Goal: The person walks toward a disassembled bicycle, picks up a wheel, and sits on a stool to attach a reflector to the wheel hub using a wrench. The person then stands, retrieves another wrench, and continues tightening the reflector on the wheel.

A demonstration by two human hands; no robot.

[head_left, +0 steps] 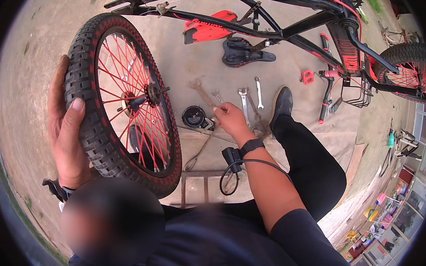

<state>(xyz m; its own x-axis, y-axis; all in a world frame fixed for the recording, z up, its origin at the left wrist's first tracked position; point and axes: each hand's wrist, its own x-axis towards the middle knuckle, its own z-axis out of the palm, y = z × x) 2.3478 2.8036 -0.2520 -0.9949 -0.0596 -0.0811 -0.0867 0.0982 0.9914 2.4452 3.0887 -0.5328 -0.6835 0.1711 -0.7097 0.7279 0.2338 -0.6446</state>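
My left hand (66, 138) is closed on the knobby black tyre of a bicycle wheel (93, 130) with red spokes. The wheel stands tilted in front of me, its hub axle and sprocket facing right. At the centre, my right hand (231, 118) grips a rusty wrench (204, 94), slightly blurred, just above the ground sheet. Left of that hand lies a round black brake drum (193, 116) with a metal bracket. More wrenches lie around it, among them a shiny combination wrench (259, 93) and another silver wrench (244, 105).
Across the top stretches a black bicycle frame (292, 33), its other wheel (409, 72) at far right. A black saddle (242, 53), a red plastic part (212, 26), and a red pedal (307, 77) surround it. My right foot (283, 105) is beside the wrenches. Shelves (383, 216) stand lower right.
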